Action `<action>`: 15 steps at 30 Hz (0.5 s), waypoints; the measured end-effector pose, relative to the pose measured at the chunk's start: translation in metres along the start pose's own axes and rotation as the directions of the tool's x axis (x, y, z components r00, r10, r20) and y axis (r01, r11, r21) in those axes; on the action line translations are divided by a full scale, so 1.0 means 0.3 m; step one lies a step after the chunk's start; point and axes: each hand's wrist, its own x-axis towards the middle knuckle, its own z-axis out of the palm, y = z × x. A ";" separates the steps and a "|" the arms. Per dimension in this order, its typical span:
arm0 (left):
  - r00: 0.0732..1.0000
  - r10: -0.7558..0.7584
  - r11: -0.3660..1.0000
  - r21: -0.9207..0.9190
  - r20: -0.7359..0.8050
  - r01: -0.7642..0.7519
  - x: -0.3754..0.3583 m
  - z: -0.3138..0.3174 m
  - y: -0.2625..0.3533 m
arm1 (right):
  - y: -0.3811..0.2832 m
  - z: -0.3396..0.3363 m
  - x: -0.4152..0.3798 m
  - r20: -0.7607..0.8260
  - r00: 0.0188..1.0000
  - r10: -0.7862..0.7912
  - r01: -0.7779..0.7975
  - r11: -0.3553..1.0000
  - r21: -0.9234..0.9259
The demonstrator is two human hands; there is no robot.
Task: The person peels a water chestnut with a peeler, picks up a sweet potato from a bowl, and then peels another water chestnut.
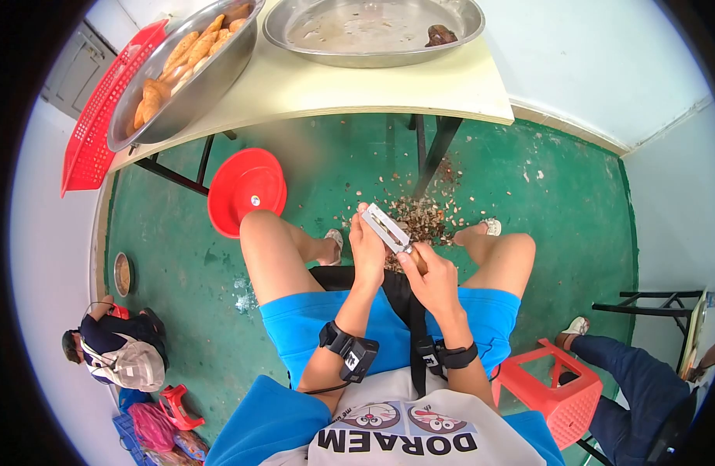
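A flat metal peeler [387, 227] with a long slot and a wooden handle is held over the lap, between the knees. My right hand [436, 281] is closed round its handle, with the thumb toward the metal part. At the far end of the peeler, my left hand [367, 247] has its fingers against the metal edge. Below on the green floor lies a pile of peelings and scraps [423, 220], partly hidden by the hands.
Ahead stands a table [342, 92] with a metal basin of peeled roots [188, 58], a large metal tray [357, 35] holding one dark lump, and a red basket [101, 116]. A red tub [248, 186] is on the floor. People sit left and right near red stools [563, 388].
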 end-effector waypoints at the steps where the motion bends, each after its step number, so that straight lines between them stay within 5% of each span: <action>1: 1.000 0.000 1.000 -0.029 -0.003 0.000 -0.003 0.002 0.002 | 0.001 -0.001 0.000 0.009 1.000 0.006 -0.007 1.000 0.008; 15: 0.954 0.299 0.954 0.024 0.012 -0.299 0.012 -0.007 -0.001 | -0.018 0.009 -0.012 0.085 0.993 0.084 -0.093 0.990 0.108</action>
